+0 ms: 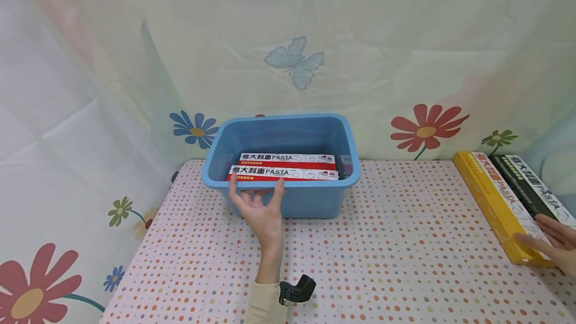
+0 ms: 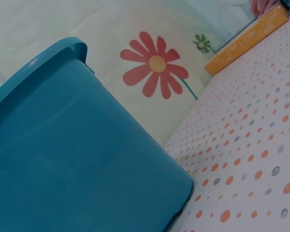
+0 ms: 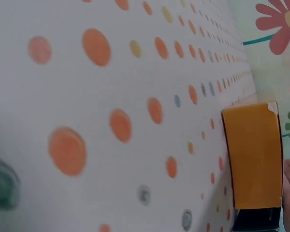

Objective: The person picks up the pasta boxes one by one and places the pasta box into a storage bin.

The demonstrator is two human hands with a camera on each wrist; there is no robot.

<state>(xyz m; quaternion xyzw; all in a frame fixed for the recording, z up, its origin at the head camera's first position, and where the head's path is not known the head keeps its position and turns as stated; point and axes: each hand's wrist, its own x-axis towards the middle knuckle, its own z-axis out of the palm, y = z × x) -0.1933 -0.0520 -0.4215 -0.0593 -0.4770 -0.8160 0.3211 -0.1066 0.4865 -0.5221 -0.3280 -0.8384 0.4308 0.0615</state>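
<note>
My left hand grips the front rim of a blue plastic bin, with two digits reaching over the rim and other fingers bent below it. Inside, two red-and-white pasta boxes lie one behind the other. At the right edge of the head view, my partly cut-off right hand touches a yellow pasta box with its thumb. Its other fingers stretch over the seam toward a dark green pasta box alongside. The right wrist view shows the yellow box's orange end with fingers beside it.
A dotted cloth covers the table. Behind the bin hangs a backdrop with flowers and a butterfly; it also runs along the left side. A black wrist camera sits on the left sleeve.
</note>
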